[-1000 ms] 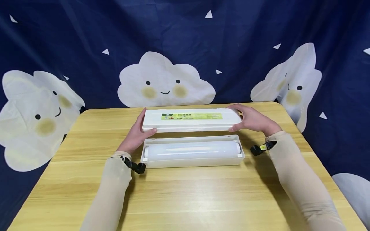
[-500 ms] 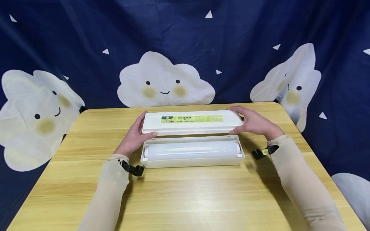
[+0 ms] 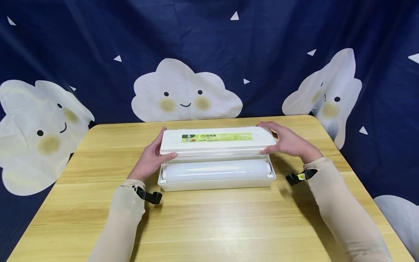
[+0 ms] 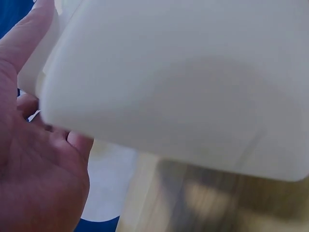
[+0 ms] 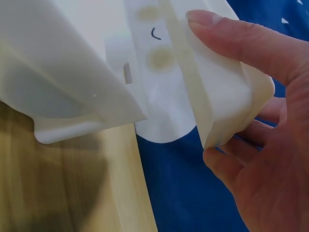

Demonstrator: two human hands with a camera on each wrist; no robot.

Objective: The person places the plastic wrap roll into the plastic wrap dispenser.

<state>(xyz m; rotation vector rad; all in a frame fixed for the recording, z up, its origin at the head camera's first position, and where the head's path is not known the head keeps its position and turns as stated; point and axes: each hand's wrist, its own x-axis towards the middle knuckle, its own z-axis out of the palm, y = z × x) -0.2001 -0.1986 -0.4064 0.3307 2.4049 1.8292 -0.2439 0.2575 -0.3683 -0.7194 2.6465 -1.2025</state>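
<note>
A long white cling film box (image 3: 217, 185) stands on the table, its top uncovered, with a roll of cling film (image 3: 216, 171) lying inside. Both hands hold the white lid (image 3: 216, 148), which bears a green and yellow label (image 3: 216, 137), above the box's back edge. My left hand (image 3: 150, 160) grips the lid's left end, thumb on the front edge. At the other end, my right hand (image 3: 289, 142) grips it likewise. A gap between lid (image 5: 227, 92) and box (image 5: 72, 72) shows in the right wrist view. The box's end (image 4: 193, 96) fills much of the left wrist view.
The wooden table (image 3: 209, 225) reaches back to a dark blue curtain (image 3: 196, 32) printed with white clouds. Small black cameras (image 3: 152, 197) are strapped to both wrists.
The lid has come down and toward me in both hands. Its front edge now overlaps the box's back rim in the head view, where a strip of table showed between them before.
</note>
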